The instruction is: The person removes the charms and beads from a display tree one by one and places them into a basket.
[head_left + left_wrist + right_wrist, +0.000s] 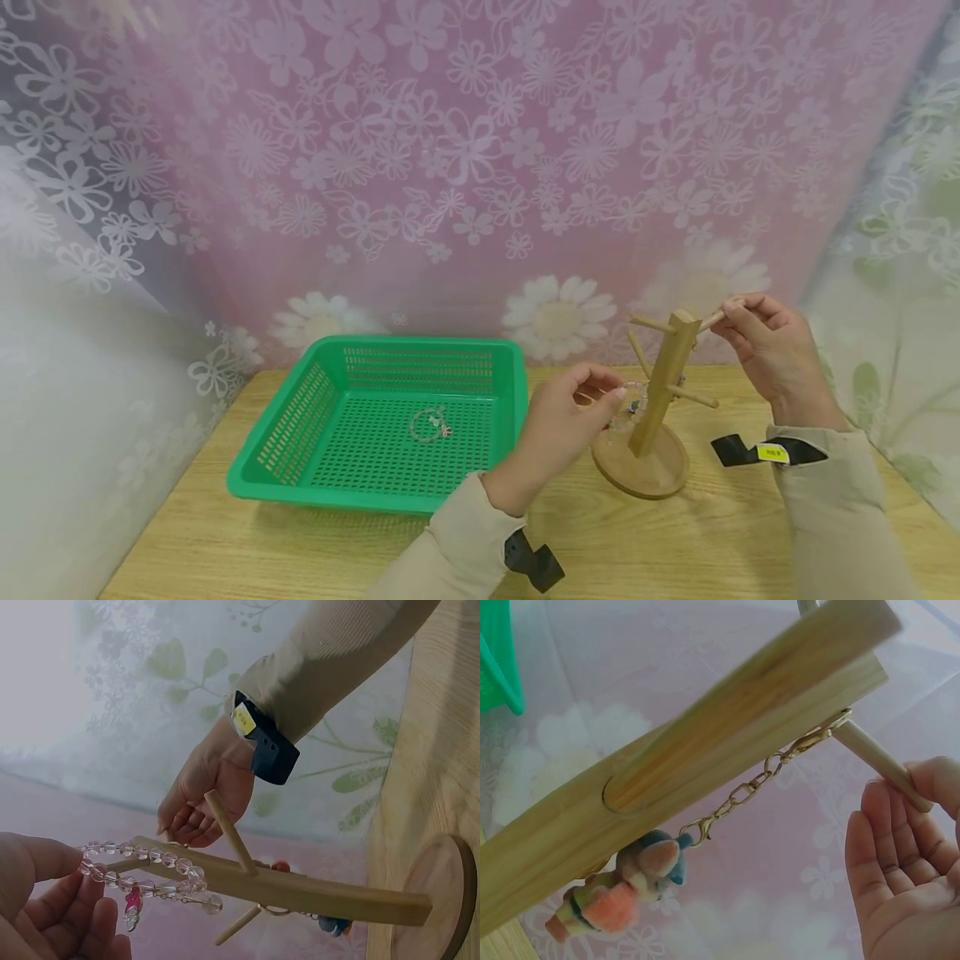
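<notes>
My left hand (562,425) pinches a bracelet of clear pinkish beads (180,864) between thumb and fingertips. A small pink charm (133,901) dangles from it. In the left wrist view the bead loop overlaps a peg of the wooden stand (663,387). Thumb and fingers of my right hand (783,358) hold the end of an upper peg (877,759) on the stand's right side. From that peg a gold chain (742,793) hangs with a small plush figure (619,896) at its lower end, mostly hidden behind the post in the head view.
Left of the stand sits a green perforated basket (337,497) with another beaded bracelet (427,427) lying on its floor. The stand's round base (660,483) rests on the wooden table (637,542). A flowered curtain (465,167) hangs behind.
</notes>
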`<state>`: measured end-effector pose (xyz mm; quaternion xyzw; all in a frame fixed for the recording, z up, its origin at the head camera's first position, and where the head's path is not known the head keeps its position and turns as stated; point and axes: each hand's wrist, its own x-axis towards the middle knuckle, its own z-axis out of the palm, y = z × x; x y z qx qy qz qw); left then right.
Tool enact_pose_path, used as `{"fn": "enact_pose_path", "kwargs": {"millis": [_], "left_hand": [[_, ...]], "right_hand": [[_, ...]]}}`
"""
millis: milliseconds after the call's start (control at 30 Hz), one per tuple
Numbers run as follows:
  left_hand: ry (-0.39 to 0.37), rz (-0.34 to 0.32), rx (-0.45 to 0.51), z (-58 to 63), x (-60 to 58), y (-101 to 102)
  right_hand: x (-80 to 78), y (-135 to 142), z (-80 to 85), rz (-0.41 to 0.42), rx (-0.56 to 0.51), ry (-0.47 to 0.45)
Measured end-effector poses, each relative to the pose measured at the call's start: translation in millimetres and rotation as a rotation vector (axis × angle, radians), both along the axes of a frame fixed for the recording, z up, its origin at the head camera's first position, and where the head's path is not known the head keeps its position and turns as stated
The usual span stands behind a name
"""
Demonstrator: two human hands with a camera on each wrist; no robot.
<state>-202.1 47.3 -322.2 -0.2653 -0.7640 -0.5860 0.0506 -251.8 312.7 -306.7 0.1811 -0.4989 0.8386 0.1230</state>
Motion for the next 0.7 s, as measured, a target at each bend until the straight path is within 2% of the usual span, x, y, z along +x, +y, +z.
{"fn": "enact_pose_path", "kwargs": {"millis": [167,367,533,700], "left_hand": [[-0.036,-0.013,-0.003,6.3,-7.4,-20],[-0.065,0.039,-0.056,11.2,-16.8,-47],[-0.079,0.060,-0.067,10.8,-28.2,-67],[-0.133,0.068,-0.077,15.3,-35.1,-86]], "right_hand": [[0.8,-1,0.0,-0.007,-0.015,-0.014],[2.5,0,-1.0,-0.005,-0.050,-0.014],[2.1,-2,-1.1,-0.005,-0.046,0.002],[2.6,-3,-1.2,-0.001,-0.050,0.001]]}}
